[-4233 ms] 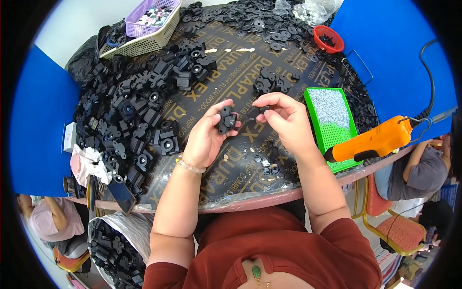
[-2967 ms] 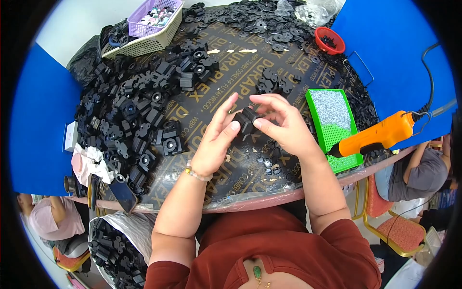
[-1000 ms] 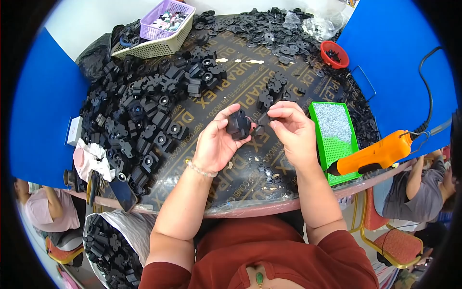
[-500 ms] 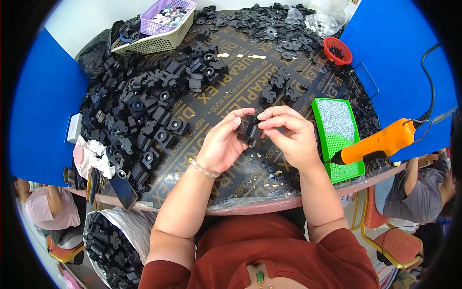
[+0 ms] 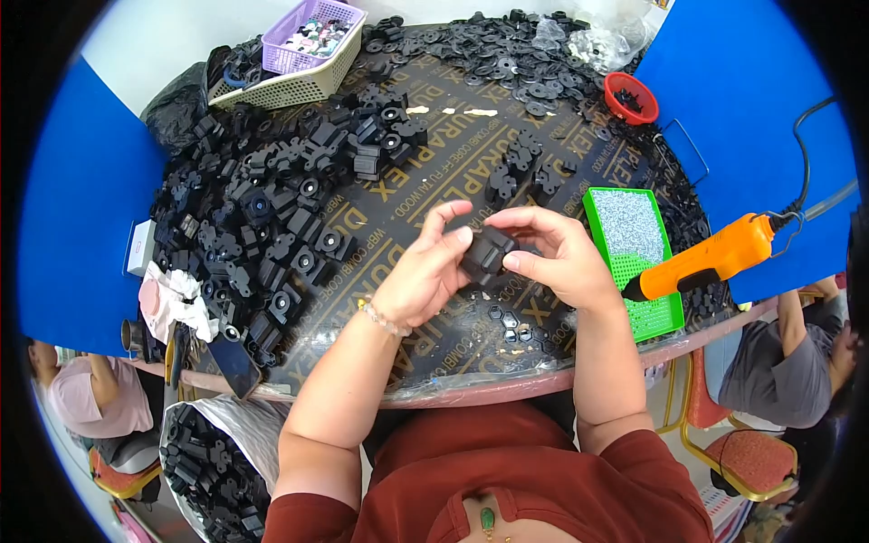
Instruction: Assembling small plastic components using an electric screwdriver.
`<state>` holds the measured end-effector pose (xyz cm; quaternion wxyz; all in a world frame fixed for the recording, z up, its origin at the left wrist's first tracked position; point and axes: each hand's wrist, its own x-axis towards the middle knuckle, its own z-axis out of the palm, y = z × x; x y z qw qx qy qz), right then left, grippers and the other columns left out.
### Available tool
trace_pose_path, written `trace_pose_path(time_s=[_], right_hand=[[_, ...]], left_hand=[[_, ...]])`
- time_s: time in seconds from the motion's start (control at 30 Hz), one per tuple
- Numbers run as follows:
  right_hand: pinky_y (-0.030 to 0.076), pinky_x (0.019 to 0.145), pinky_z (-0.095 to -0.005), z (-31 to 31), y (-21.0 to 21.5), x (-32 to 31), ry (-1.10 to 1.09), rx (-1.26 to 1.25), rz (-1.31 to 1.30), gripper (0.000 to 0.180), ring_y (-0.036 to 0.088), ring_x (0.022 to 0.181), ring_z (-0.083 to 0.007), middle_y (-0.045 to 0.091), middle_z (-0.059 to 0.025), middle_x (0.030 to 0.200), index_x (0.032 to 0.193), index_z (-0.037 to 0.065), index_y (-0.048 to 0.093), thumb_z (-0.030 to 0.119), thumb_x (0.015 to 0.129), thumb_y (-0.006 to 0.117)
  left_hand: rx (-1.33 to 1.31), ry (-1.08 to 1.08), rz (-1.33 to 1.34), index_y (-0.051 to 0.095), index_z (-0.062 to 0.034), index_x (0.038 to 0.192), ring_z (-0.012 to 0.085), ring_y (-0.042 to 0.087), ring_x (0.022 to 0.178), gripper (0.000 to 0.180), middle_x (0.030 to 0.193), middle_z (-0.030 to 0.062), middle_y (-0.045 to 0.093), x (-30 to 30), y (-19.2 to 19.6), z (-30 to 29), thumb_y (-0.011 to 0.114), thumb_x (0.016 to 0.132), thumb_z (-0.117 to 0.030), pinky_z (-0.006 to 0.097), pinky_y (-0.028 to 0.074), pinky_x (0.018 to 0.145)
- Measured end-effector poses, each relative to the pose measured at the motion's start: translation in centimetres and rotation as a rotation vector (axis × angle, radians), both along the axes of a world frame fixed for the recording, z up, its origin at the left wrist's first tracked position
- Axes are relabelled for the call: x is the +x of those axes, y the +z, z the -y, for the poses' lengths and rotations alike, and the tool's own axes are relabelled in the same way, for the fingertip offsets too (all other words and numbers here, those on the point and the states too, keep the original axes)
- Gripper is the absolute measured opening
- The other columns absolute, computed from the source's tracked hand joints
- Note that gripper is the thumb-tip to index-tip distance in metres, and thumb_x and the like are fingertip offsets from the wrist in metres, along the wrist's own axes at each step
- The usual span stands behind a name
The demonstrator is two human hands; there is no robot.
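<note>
Both hands hold one black plastic part over the middle of the table. My left hand grips it from the left with thumb and fingers. My right hand pinches its right side between thumb and fingers. The part is blocky with ridged edges; my fingers cover some of it. Beyond my hands lies a small group of black plastic pieces. Several small black hexagonal rings rest on the table below my right hand.
Black parts heap along the left; flat black discs lie at the back. At right are a green tray of small screws, an orange electric screwdriver and a red bowl. A sack of black parts stands lower left.
The black part has been turned between my fingers, so a broader face shows now. My right hand has come slightly lower. The orange screwdriver has shifted a little in view.
</note>
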<state>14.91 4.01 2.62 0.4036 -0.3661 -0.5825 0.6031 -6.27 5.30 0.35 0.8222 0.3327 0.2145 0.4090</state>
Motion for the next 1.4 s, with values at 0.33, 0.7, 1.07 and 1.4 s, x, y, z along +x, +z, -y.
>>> trace_pose_path(time_s=[0.33, 0.7, 1.07, 1.4], right_hand=[[0.049, 0.089, -0.0388, -1.9, -4.4, -3.3, -0.479, 0.890, 1.120, 0.011, 0.052, 0.104, -0.0316, 0.051, -0.0144, 0.105, 0.090, 0.001, 0.060, 0.004, 0.080, 0.060], [0.049, 0.093, -0.0433, 0.5, 0.4, -0.2, -0.436, 0.613, 0.979, 0.018, 0.057, 0.109, -0.0350, 0.060, -0.0180, 0.111, 0.101, 0.002, 0.065, 0.007, 0.084, 0.068], [0.053, 0.080, -0.0421, 5.1, -2.9, -2.6, 0.018, 0.567, 1.167, 0.036, 0.065, 0.090, -0.0345, 0.064, -0.0144, 0.096, 0.106, 0.004, 0.064, 0.023, 0.079, 0.077], [0.052, 0.080, -0.0257, 2.9, 2.2, -1.8, -0.365, 0.357, 0.138, 0.027, 0.062, 0.095, -0.0136, 0.063, -0.0075, 0.108, 0.106, 0.000, 0.070, -0.008, 0.083, 0.059]], left_hand=[[1.216, 0.820, -2.134, 0.062, -0.0156, 0.112, 0.0301, 0.061, 0.090, 0.032, 0.098, 0.0118, 0.058, -5.3, -3.1, -12.6, 0.067, 0.080, -0.015, 0.042, 0.050, 0.076], [0.523, 0.336, -0.915, 0.048, -0.0058, 0.137, 0.0169, 0.060, 0.101, 0.056, 0.118, 0.0109, 0.052, -3.6, 3.8, -6.7, 0.068, 0.085, -0.001, 0.029, 0.050, 0.088], [0.065, 0.273, -0.223, 0.043, -0.0058, 0.140, 0.0271, 0.066, 0.105, 0.054, 0.114, 0.0134, 0.063, -1.3, 0.0, 0.6, 0.063, 0.090, 0.001, 0.035, 0.059, 0.085], [0.039, 0.207, -0.184, 0.042, -0.0086, 0.146, 0.0187, 0.062, 0.104, 0.058, 0.116, 0.0069, 0.061, -1.9, -0.9, 1.2, 0.061, 0.092, -0.002, 0.031, 0.052, 0.086]])
